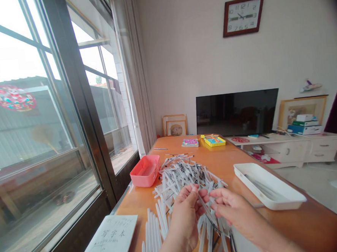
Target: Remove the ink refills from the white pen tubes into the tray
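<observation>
My left hand (184,212) and my right hand (232,209) meet over a big pile of white pen barrels and black refills (185,176) on the orange table (230,154). Both hands pinch the same thin dark pen part (205,211) between their fingertips, fingers closed round it. More white barrels (153,233) lie in a row under my left wrist.
A pink plastic box (145,171) stands left of the pile. A white tray (267,186) holding a few thin parts sits to the right. A writing booklet (112,239) hangs at the near left corner. Small books and a yellow box (213,140) are at the far end.
</observation>
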Tool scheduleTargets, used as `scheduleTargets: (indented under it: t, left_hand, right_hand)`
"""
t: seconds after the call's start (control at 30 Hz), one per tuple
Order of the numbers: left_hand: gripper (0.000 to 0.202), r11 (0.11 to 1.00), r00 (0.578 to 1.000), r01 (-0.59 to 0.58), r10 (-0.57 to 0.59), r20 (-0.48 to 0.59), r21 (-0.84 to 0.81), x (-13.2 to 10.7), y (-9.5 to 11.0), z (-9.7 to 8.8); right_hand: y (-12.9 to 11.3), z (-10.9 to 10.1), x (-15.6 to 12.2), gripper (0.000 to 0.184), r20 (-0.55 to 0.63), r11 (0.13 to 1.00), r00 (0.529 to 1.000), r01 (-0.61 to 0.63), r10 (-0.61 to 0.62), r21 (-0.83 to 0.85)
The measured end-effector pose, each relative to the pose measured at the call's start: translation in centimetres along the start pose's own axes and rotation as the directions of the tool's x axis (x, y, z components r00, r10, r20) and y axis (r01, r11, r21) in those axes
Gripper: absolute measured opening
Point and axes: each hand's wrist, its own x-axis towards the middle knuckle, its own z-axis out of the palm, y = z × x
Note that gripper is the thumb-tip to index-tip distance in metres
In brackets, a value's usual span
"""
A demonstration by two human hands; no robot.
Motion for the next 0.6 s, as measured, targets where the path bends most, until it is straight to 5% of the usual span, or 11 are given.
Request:
scheduleTargets:
  t: [0.27,0.43,0.6]
  left_hand:
    - [0.027,0.976,0.975,-0.154,0.126,-0.18,-0.152,1.0,1.4,-1.0]
    - [0.024,0.97,0.965,-0.185,0.149,-0.215,-0.16,1.3,1.6,-1.1]
    - [0.022,0.971,0.964,-0.181,0.145,-0.222,-0.153,1.2,1.5,-1.0]
  right_hand:
    - [2.3,-0.7,-0.2,0.035,0.025,0.996,1.0,-0.001,-0.002,0.087]
    - [2.6,-0.2,-0.2,0.033,-0.008,0.99,0.995,0.102,-0.101,0.095]
    - [2.1,-0.2,-0.8,0.038,0.031,0.984,0.999,-0.023,0.018,0.177]
